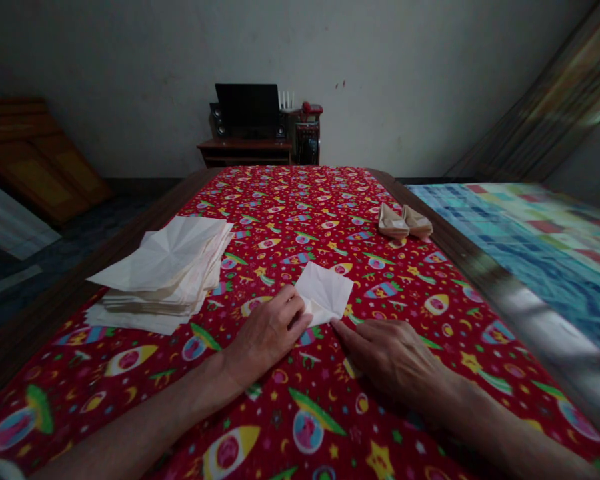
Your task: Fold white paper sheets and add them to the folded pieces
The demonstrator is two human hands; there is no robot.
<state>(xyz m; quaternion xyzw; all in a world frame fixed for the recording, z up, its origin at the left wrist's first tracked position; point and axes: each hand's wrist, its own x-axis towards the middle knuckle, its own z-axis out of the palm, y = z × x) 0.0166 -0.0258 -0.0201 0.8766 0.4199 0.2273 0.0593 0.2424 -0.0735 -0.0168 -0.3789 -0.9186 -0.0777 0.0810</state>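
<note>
A small sheet of creased white paper [325, 287], partly folded along its near edge, lies on the red patterned tablecloth [280, 400]. My left hand [275, 327] is closed on the sheet's left side, thumb and fingers pinching the folded part and hiding some of it. At the near right corner, my right hand [390, 347] presses the paper with the tip of its index finger; the other fingers are curled and the thumb is mostly hidden. To the left rests a stack of creased paper sheets [170, 260], loosely piled.
Two folded brownish paper pieces [405, 221] stand near the table's right edge. A bed with a blue patterned cover [520, 267] adjoins on the right. At the far wall are a monitor [247, 110] and a small desk [245, 150]. A wooden cabinet [40, 153] stands left.
</note>
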